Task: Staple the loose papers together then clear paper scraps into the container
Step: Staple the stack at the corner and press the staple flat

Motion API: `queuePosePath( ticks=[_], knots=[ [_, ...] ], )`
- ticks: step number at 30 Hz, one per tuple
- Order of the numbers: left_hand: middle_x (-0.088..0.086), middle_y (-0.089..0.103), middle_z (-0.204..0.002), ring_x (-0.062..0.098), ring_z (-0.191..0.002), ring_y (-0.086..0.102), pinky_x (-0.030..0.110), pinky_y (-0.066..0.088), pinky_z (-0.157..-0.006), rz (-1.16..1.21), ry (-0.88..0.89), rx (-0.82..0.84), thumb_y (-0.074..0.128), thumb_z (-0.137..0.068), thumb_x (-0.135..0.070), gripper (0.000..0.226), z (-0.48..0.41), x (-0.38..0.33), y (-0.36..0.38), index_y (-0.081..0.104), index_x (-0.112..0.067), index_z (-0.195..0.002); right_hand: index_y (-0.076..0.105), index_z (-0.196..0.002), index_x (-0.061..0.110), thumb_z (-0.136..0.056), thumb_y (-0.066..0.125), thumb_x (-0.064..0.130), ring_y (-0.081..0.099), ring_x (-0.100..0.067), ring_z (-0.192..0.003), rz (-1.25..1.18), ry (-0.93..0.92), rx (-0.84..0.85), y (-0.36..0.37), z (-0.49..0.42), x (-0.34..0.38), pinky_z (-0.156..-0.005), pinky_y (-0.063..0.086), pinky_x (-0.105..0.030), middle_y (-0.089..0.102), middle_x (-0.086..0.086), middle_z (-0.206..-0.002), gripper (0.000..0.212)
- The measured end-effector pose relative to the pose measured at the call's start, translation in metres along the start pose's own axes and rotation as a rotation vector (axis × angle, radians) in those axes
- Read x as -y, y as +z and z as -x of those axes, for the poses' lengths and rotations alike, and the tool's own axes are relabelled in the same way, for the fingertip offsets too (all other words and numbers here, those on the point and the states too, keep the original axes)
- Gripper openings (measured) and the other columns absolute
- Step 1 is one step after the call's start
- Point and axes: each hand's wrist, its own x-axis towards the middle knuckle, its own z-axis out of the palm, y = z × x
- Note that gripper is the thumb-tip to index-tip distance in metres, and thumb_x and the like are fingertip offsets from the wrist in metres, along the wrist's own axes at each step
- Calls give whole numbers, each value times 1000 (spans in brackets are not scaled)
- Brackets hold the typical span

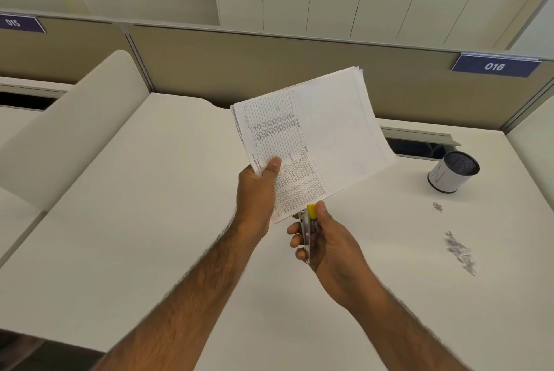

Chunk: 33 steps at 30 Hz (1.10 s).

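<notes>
While the left hand (254, 190) held the papers (311, 142) above the table (150, 220), thumb on top and fingers closed beneath, the right hand (326, 238) gripped a stapler (308, 229) (yellow-tipped) at the stack's near corner. Scraps (460, 252) lay on the table to the right, with staples (437, 206) and the container (452, 172) beyond them, well apart from the hands.

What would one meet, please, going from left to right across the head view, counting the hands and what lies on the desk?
Left hand gripping the papers → right hand closed around the stapler → small staple cluster → paper scraps. The container overlaps these last two in the order, so it is left out.
</notes>
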Motion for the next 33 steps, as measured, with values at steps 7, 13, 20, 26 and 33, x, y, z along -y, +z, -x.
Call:
queuePosePath(
  ticks=[7, 13, 20, 26, 33],
  knots=[
    [-11, 80, -101, 14, -92, 78, 39, 63, -78, 23, -18, 13, 64, -101, -32, 9, 4, 4, 3, 72, -30, -102, 67, -114, 8, -84, 58, 61, 67, -20, -73, 69, 6, -6, 9, -1, 1, -60, 53, -28, 74, -17, -97, 62],
    [-7, 81, -99, 16, -92, 78, 37, 64, -76, 93, -69, 39, 64, -101, -24, 9, 6, 5, 9, 72, -26, -103, 77, -90, 18, -82, 62, 62, 63, -18, -65, 149, 21, 20, 13, -1, 0, -56, 50, -27, 74, -17, -92, 47],
    [-6, 81, -100, 18, -93, 78, 40, 65, -75, 99, -94, 50, 63, -102, -25, 10, 7, 9, 13, 72, -27, -103, 73, -84, 15, -86, 63, 56, 57, -14, -57, 182, -41, -39, 10, 0, -3, -49, 46, -24, 72, -15, -83, 42],
    [-6, 81, -96, 17, -89, 78, 46, 64, -82, 76, -92, 43, 65, -100, -24, 7, 7, 12, 17, 72, -25, -99, 69, -89, 3, -77, 69, 56, 50, -14, -54, 182, -84, -95, 9, 0, -7, -45, 40, -23, 66, -14, -74, 54],
    [-6, 81, -95, 17, -90, 78, 44, 64, -80, 81, -87, 31, 64, -101, -23, 8, 6, 15, 18, 72, -26, -99, 70, -84, 6, -77, 70, 54, 49, -14, -53, 177, -96, -97, 9, 0, -7, -46, 39, -24, 65, -13, -72, 49]
  ],
)
